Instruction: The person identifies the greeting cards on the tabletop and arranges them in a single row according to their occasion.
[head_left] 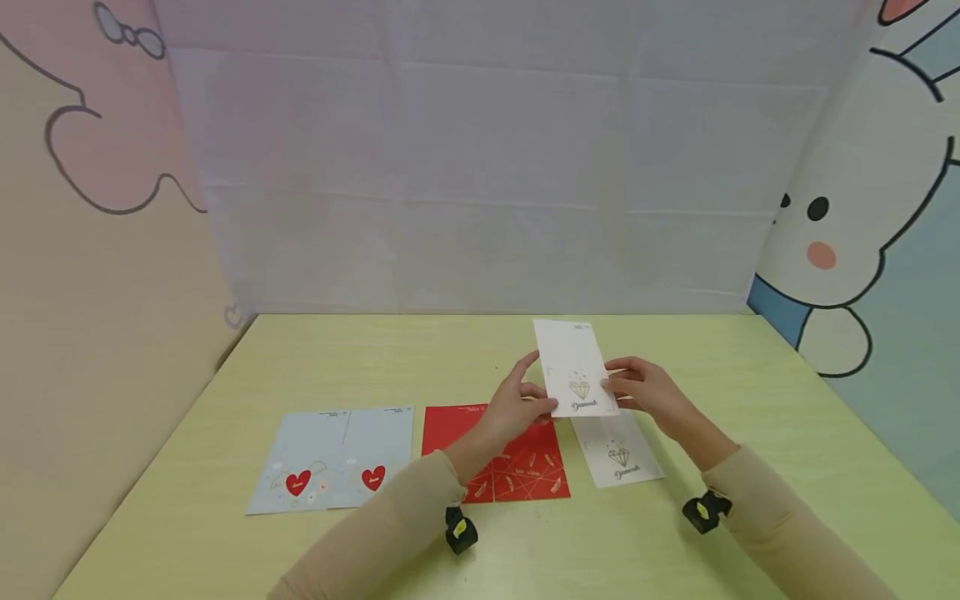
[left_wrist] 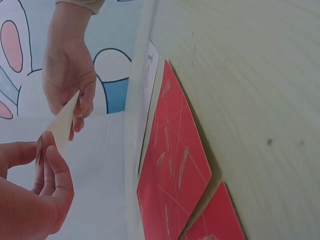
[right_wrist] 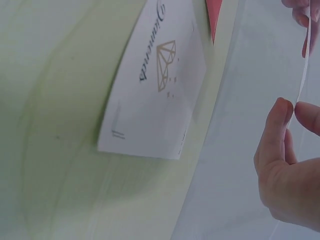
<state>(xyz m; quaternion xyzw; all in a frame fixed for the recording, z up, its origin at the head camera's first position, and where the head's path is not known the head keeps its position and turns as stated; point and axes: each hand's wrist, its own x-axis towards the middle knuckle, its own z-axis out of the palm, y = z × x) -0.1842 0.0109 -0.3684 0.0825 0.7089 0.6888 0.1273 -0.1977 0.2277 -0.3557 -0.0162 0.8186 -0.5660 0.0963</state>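
Observation:
Both hands hold up a white card [head_left: 567, 358] printed with a gold diamond and the word "Diamonds". My left hand [head_left: 517, 404] pinches its left edge, thumb in front and fingers behind. At the right edge my right hand [head_left: 652, 393] pinches it between thumb and fingers. In the right wrist view the held card shows edge-on as a thin line. Below it on the table lies a matching white diamond card [head_left: 618, 454], its top overlapped by the held one in the head view. Red cards [left_wrist: 172, 165] with gold feather-like prints lie beneath the left forearm, partly hidden.
Two pale blue cards [head_left: 300, 462] with red hearts lie side by side on the left of the yellow-green table [head_left: 750, 400]. A white cloth [head_left: 487, 167] hangs behind the table's far edge. Cartoon-printed walls stand on both sides.

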